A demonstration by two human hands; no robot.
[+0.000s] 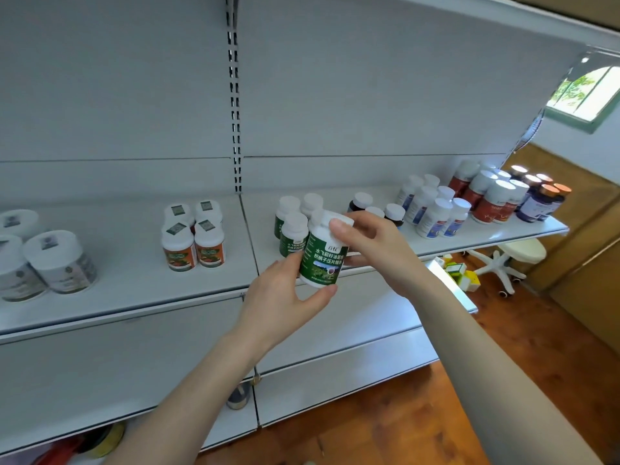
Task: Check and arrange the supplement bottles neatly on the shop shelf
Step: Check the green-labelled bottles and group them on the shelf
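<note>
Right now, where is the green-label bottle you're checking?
Centre of the head view: the green-label bottle is held between the left hand and right hand, just in front of the matching bottles.

Shop: white gondola shelf (469,236) w/ grouped supplement bottles (432,209).

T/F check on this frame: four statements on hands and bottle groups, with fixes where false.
1. The left hand and the right hand both grip the green-labelled white plastic bottle. True.
2. That bottle's white cap is off. False: it is on, under the right hand's fingers.
3. The four orange-labelled white bottles stand left of the green-labelled bottles on the pale grey metal shelf. True.
4. The orange-capped dark blue bottles stand at the shelf's left end. False: they stand at its right end.
</note>
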